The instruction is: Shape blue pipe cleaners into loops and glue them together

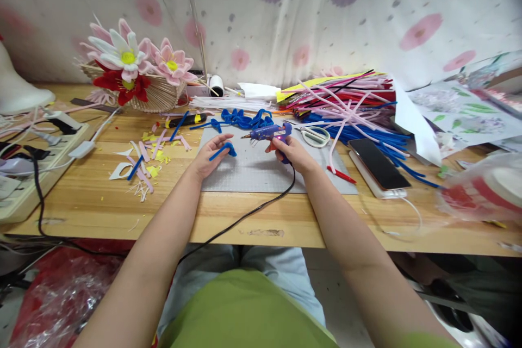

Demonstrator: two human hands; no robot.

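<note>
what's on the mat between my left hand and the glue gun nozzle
In the head view, only bare grey mat separates the left hand, holding a bent blue pipe cleaner, from the glue gun.

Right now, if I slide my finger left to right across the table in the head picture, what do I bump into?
Power strip → fluffy flowers → left hand holding a blue pipe cleaner → glue gun in the right hand → scissors → phone.

Right hand [294,153] gripping blue glue gun [269,132], nozzle aimed left, black cord [244,216] trailing off table edge. Left hand [211,156] pinching bent blue pipe cleaner piece [223,150] over grey cutting mat [261,171]. Blue loops [241,118] heaped just behind. Scissors [315,136], phone [377,163], pipe cleaner pile [346,100] to right; pink flowers [134,62] far left.
</note>
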